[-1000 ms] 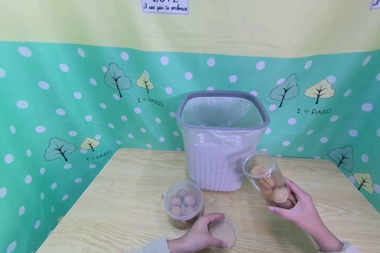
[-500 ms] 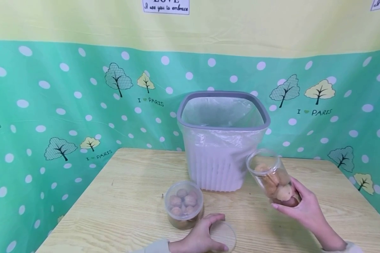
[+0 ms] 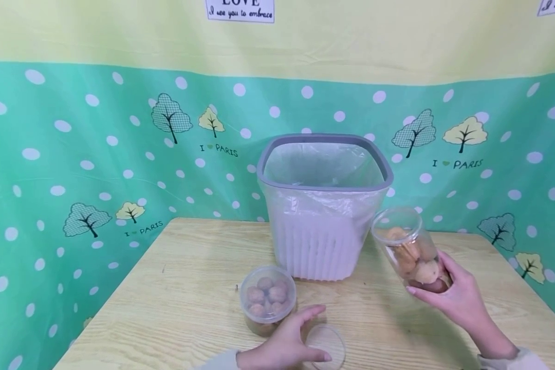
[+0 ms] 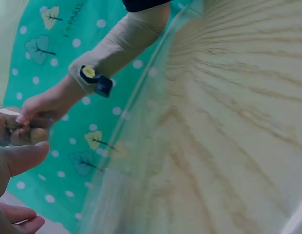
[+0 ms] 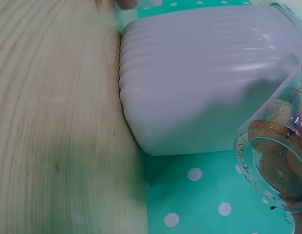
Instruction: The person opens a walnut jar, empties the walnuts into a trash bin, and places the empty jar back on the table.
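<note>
My right hand (image 3: 462, 300) grips the lower part of a clear plastic jar (image 3: 411, 249), lifted and tilted left with its mouth uncovered. Inside lie several rounded brown, walnut-like pieces, one of them paler. The jar's base (image 5: 277, 165) faces the right wrist camera. Low in the head view, my left hand (image 3: 282, 341) spreads its thumb and fingers beside a clear round lid (image 3: 327, 341) that lies flat on the table. Whether the thumb touches the lid cannot be told. Just beyond that hand stands a shorter tub (image 3: 268, 300) with a translucent lid, round brown pieces showing through.
A pale bin (image 3: 319, 231) with a grey rim and a plastic liner stands at the back of the wooden table (image 3: 185, 288), left of the raised jar. Behind it hangs a green and yellow patterned cloth (image 3: 120, 133).
The right hand has carried the jar a little to the right and up, away from the bin. The left hand has shifted slightly left, its fingers spreading off the lid. Tub and bin stay put.
</note>
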